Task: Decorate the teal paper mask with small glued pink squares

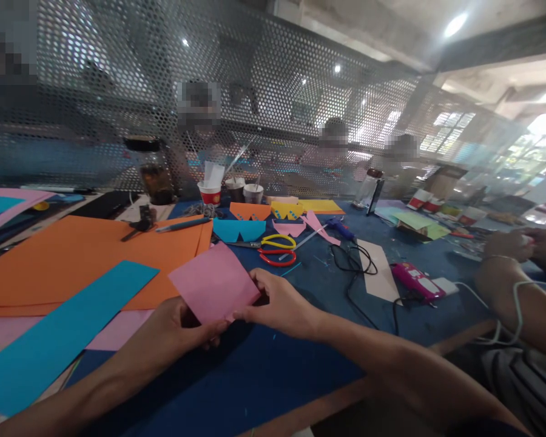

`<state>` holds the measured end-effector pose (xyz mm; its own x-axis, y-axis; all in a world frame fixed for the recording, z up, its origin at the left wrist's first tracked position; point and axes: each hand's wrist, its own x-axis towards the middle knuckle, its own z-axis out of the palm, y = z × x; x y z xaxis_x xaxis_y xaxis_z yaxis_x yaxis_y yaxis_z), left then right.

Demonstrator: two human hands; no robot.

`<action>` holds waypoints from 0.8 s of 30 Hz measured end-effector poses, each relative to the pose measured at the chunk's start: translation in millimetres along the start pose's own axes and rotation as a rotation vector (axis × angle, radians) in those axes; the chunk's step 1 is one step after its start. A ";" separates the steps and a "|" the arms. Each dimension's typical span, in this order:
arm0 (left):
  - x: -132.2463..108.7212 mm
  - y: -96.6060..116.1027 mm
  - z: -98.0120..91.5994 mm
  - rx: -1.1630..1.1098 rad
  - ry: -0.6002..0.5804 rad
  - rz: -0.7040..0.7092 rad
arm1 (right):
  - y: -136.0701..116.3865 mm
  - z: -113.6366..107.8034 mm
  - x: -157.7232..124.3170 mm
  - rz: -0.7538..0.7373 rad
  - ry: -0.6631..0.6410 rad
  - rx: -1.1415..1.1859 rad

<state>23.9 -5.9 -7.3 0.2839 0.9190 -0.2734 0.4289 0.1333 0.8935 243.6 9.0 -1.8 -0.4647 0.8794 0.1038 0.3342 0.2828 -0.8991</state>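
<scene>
A square of pink paper (216,280) is held up between my two hands above the blue table. My left hand (188,325) pinches its lower edge, with the thumb along the near side. The right corner is gripped by my right hand (282,303), fingers behind and thumb at the bottom edge. Just beyond lie scissors (277,258) with yellow and red handles. Cut paper shapes stand behind them: a blue one (239,230), an orange one (249,211), a yellow one (286,210) and a pink one (289,228).
Large orange sheets (73,249) and a blue strip (68,334) lie at left. Paper cups (210,194) and a jar (155,173) stand by the perforated screen (264,79). A glue gun (341,229), its cord and a pink device (418,282) are at right, near another person's arm (519,297).
</scene>
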 end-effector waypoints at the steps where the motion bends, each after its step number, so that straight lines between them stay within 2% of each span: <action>1: 0.3 -0.7 -0.2 0.002 -0.010 -0.001 | -0.2 -0.1 -0.1 0.000 0.004 0.005; 7: -0.7 -4.7 -0.2 -0.007 0.009 0.010 | 2.8 -0.7 -1.1 0.000 0.006 0.040; 14: 1.8 -7.1 -3.0 0.006 0.008 0.046 | 6.7 -0.9 0.9 0.009 0.017 0.239; 24: 1.6 -8.2 -4.2 0.018 0.041 0.042 | 4.5 -1.6 1.2 0.044 0.025 0.352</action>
<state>17.2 -4.0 -13.5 0.2665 0.9382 -0.2208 0.4325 0.0883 0.8973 245.9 11.9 -5.0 -0.4343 0.8982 0.0681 0.0481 0.0986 -0.9940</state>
